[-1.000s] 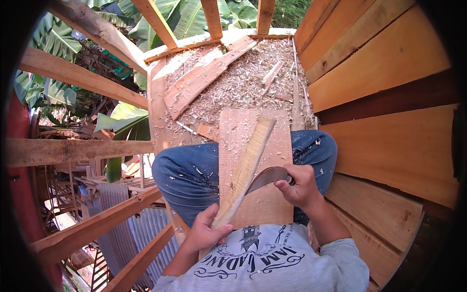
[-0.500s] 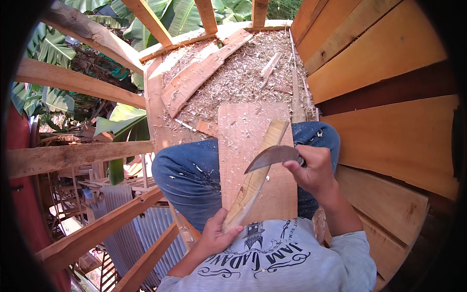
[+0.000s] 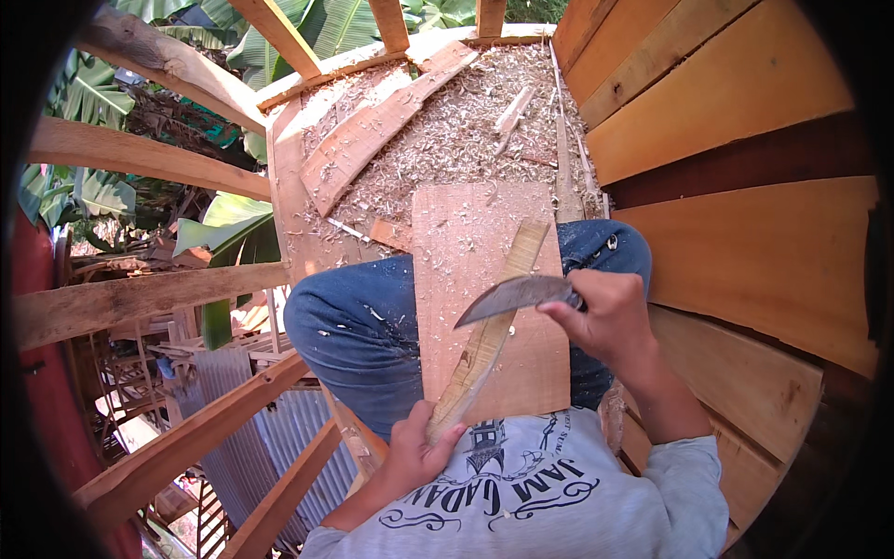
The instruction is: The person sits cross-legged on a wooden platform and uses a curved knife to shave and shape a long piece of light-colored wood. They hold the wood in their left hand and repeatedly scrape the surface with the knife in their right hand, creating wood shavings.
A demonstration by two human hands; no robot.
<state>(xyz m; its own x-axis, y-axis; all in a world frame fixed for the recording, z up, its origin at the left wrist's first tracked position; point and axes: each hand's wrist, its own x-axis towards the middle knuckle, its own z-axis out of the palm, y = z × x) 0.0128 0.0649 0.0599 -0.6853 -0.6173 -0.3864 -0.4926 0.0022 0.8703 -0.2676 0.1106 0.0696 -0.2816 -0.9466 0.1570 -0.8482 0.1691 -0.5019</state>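
Note:
My left hand (image 3: 421,445) is closed round the near end of a narrow wooden strip (image 3: 473,371), which slants up and away to the right. The strip rests over a wide flat board (image 3: 447,242) lying across my lap. In my right hand (image 3: 610,315) is a knife with a broad curved blade (image 3: 507,298), its handle mostly hidden by my fingers. The blade crosses over the strip about midway, point toward the left. Whether its edge touches the wood I cannot tell. A few shavings lie on the board.
Beyond my knees, wood shavings (image 3: 466,121) cover the floor, with a loose plank (image 3: 382,130) and offcuts among them. A plank wall (image 3: 736,242) rises close on my right. Wooden rails (image 3: 186,382) run along the left, with corrugated sheets (image 3: 307,438) below and banana leaves outside.
The knife has shifted slightly left and toward me along the strip, its blade turned a little flatter. My left hand keeps its hold. The whole view has moved slightly.

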